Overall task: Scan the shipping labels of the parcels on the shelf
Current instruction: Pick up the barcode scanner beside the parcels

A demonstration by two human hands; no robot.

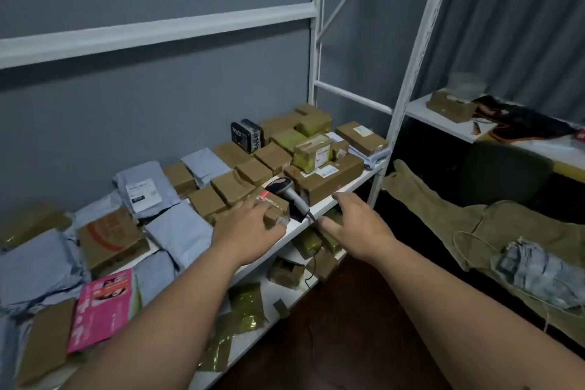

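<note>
A white shelf [348, 191] carries several brown cardboard parcels and grey mailer bags. A black handheld barcode scanner [286, 193] lies near the shelf's front edge, its head resting against a long brown box [329, 179] with a white label. My left hand [250, 226] rests flat with fingers spread on a small taped brown parcel [273, 210] just left of the scanner. My right hand [356, 223] hovers with loose, spread fingers just right of the scanner's handle, in front of the shelf edge, holding nothing.
A grey mailer with a white label [144, 191], an orange-printed box [110, 237] and a pink packet [103, 310] lie on the left. More parcels sit on the lower shelf [285, 269]. A second shelf [456, 126] and olive fabric [474, 231] are to the right.
</note>
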